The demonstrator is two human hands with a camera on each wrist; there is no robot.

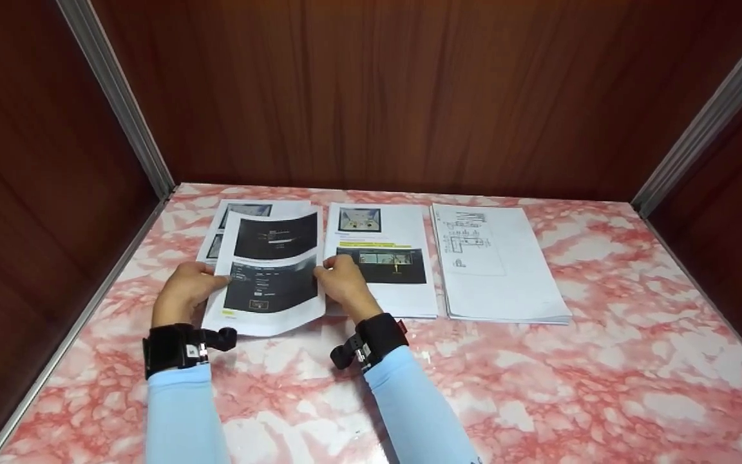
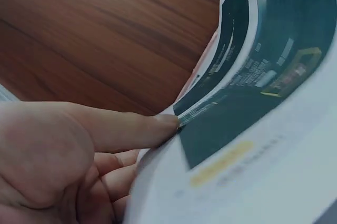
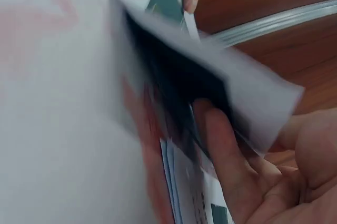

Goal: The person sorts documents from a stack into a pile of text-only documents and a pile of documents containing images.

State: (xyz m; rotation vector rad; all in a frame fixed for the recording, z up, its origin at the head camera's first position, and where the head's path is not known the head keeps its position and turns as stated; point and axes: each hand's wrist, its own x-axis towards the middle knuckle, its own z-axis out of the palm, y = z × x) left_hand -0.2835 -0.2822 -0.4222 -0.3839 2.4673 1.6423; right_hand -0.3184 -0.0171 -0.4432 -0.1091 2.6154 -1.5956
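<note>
Both hands hold a printed sheet of paper [image 1: 274, 261] with two dark pictures on it, raised over the left paper stack [image 1: 294, 207]. My left hand [image 1: 184, 290] pinches its left edge, thumb on top and fingers beneath, as the left wrist view shows. The right hand [image 1: 345, 283] pinches the right edge between thumb and fingers. In the left wrist view the sheet [image 2: 284, 145] bows into a curve. The right wrist view shows the sheet [image 3: 258, 87] blurred and bent close to the right fingers.
A middle paper stack [image 1: 380, 299] with a picture and yellow highlighting lies right of the held sheet. Farther right is another paper stack [image 1: 513, 258] with a line diagram. All rest on a red-and-white marbled table [image 1: 538, 399], with brown wood-grain panels [image 1: 377, 96] around it.
</note>
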